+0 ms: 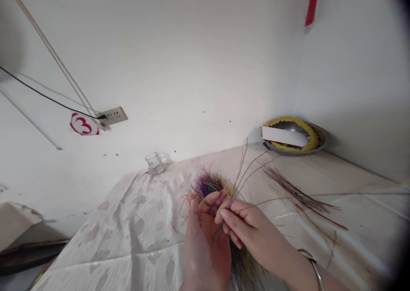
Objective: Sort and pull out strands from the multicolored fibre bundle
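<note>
Bright, flat light; soft shadows; strong fisheye warp, dark right corners.

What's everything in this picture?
Strand bundle: one, multicoloured, beneath the hands.
Loose strands: one bunch, reddish, on the cloth, right.
Plastic cup: one, clear, by the wall.
Metal dish: one, grey, yellow serrated ring, back right.
Paper strip: one, white, on the dish.
Wall socket: one, white, left.
Cable: one, black, at socket.
Number 3 sign: one, red on white, left wall.
Cloth: one, white patterned, tabletop.
Tape: one, red, upper wall.
Bangle: one, silver, right wrist.
Hands: two, bare, centre, right pinching thin strands.
</note>
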Demonstrator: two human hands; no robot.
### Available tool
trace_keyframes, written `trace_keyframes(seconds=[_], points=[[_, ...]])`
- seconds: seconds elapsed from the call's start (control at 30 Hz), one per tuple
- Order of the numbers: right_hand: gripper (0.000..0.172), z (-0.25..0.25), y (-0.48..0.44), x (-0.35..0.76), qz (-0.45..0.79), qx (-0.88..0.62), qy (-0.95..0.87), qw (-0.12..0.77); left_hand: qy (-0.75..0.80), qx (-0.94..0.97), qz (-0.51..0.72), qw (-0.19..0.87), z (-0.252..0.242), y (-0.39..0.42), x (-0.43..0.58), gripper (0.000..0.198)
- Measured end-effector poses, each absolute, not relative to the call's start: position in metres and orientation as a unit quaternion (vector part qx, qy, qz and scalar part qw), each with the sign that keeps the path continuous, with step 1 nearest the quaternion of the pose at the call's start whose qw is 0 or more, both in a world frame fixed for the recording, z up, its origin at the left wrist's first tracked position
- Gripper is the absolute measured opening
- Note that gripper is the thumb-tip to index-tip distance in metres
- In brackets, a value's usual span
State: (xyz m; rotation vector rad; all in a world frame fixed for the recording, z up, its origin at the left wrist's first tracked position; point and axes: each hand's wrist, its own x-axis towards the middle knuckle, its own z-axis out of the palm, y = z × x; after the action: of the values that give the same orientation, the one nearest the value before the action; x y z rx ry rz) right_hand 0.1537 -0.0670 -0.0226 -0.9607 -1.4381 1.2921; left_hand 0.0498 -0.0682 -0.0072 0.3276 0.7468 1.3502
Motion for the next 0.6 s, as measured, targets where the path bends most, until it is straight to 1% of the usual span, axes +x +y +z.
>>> trace_keyframes(seconds=[0.13, 0.37, 0.6], points=[[0.028, -0.0245, -0.0664, 0.1527, 0.550, -0.382, -0.583, 0.460, 0.342, 0.144, 0.610, 0.700, -0.0067, -0.0686, 0.0483, 0.033], [0.028, -0.0252, -0.0684, 0.1494, 0.567, -0.377, -0.574, 0.454, 0.363, 0.130, 0.608, 0.694, -0.0066, -0.0653, 0.0487, 0.032], [0.030, -0.0272, -0.0685, 0.1473, 0.568, -0.385, -0.588, 0.429, 0.361, 0.173, 0.595, 0.697, -0.0103, -0.0680, 0.0495, 0.033]])
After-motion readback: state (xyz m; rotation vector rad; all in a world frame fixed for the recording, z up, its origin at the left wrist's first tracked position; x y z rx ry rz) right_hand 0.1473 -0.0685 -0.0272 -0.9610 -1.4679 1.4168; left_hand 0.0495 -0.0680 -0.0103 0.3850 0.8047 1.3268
